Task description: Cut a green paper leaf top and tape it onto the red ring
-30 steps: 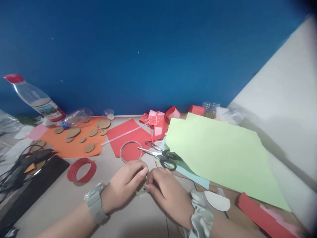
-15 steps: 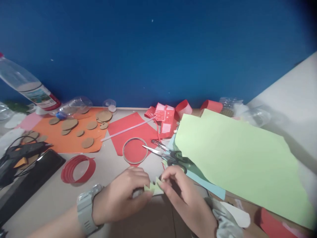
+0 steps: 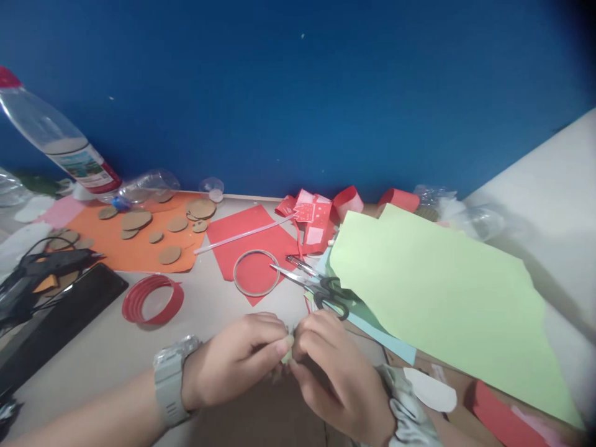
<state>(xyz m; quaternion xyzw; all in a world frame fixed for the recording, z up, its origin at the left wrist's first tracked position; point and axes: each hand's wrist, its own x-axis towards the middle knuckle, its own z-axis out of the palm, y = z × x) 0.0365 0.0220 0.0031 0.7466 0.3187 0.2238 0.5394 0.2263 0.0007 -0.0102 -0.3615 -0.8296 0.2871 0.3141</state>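
My left hand [image 3: 237,359] and my right hand [image 3: 333,372] meet fingertip to fingertip low in the middle of the view. Both pinch a small piece of light green paper [image 3: 288,352], mostly hidden between the fingers. A grey watch sits on my left wrist and a pale scrunchie on my right. Black-handled scissors [image 3: 316,287] lie open just beyond my right hand. A thin ring [image 3: 256,273] rests on a red paper sheet [image 3: 246,245] beyond my left hand.
A large light green sheet [image 3: 437,292] covers the right side. Red bangles [image 3: 153,299] lie to the left, with cardboard discs on orange paper [image 3: 139,239], a glue gun [image 3: 41,270], a tilted plastic bottle [image 3: 60,146] and red paper scraps [image 3: 316,217] by the blue wall.
The green paper piece, spread out between my hands half a second ago, is now folded small and nearly hidden between the pinching fingers. The view has shifted slightly.
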